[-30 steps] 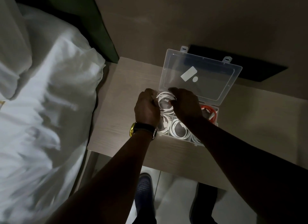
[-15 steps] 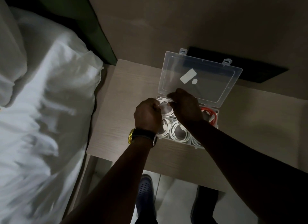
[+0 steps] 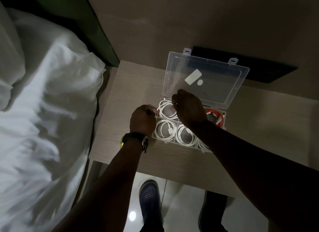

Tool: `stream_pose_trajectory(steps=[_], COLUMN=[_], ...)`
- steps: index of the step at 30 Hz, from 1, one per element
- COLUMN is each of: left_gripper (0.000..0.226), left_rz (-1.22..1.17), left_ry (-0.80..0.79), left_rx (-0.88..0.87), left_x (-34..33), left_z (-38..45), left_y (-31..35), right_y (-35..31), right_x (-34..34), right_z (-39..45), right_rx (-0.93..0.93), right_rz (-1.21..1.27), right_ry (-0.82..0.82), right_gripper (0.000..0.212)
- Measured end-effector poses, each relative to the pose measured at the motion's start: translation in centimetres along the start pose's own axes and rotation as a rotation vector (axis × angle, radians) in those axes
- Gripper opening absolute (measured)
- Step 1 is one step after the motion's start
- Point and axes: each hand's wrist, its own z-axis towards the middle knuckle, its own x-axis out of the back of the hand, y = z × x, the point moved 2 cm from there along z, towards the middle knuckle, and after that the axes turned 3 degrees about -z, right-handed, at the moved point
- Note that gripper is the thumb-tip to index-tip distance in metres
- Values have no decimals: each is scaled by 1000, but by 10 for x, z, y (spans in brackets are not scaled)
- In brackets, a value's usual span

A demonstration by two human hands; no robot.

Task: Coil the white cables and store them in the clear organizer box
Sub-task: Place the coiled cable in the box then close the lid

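clear plastic makes up the organizer box [image 3: 222,110], which sits on a pale wooden bedside table [image 3: 124,93] with its lid [image 3: 215,76] standing open towards the wall. white cables lie coiled in its compartments: one coil [image 3: 166,109] in the far left compartment, another [image 3: 164,130] in the near left one, a third [image 3: 187,136] next to that, and an orange cable [image 3: 216,116] at the far right. the right hand [image 3: 189,109] hovers over the far row, fingers curled and pinching the edge of the far left coil. the left hand [image 3: 142,120], a watch [image 3: 136,140] on its wrist, is clenched beside the box's left wall, seemingly around a cable end, though the dim light leaves that unclear. white bedding [image 3: 43,110] fills the left side, and a blue shoe [image 3: 149,193] shows on the glossy floor below.
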Motion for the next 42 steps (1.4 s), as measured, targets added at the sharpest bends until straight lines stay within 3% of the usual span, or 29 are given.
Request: stream_pose_trajectory(steps=[6, 11, 14, 21, 26, 30, 35, 39, 42], left_gripper=[9, 19, 24, 11, 9, 8, 14, 20, 24], left_rz=[-99, 140, 305, 456, 471, 480, 435, 399, 405], left_ry=[37, 182, 121, 39, 9, -6, -26, -31, -28], left_rx=[8, -276, -369, -356, -362, -374, -389, -443, -464], left_x=[-16, -19, -25, -25, -23, -20, -24, -24, -27], left_z=[-9, -11, -5, 14, 19, 22, 14, 9, 0], left_y=[19, 27, 25, 13, 11, 8, 5, -2, -12], right_y=[-2, 1, 5, 11, 2, 0, 11, 27, 32], right_x=[-1, -8, -12, 1, 10, 4, 2, -14, -24], right_z=[0, -2, -4, -28, -26, -16, -24, -58, -62], right_rx=[5, 41, 71, 184, 96, 89, 163, 193, 186], right_rz=[-10, -47, -68, -294, -387, -394, -352, -310, -321], right_ry=[-34, -50, -40, -181, -159, -143, -135, -141, -115], right_gripper=[12, 10, 14, 41, 25, 25, 37, 67, 74])
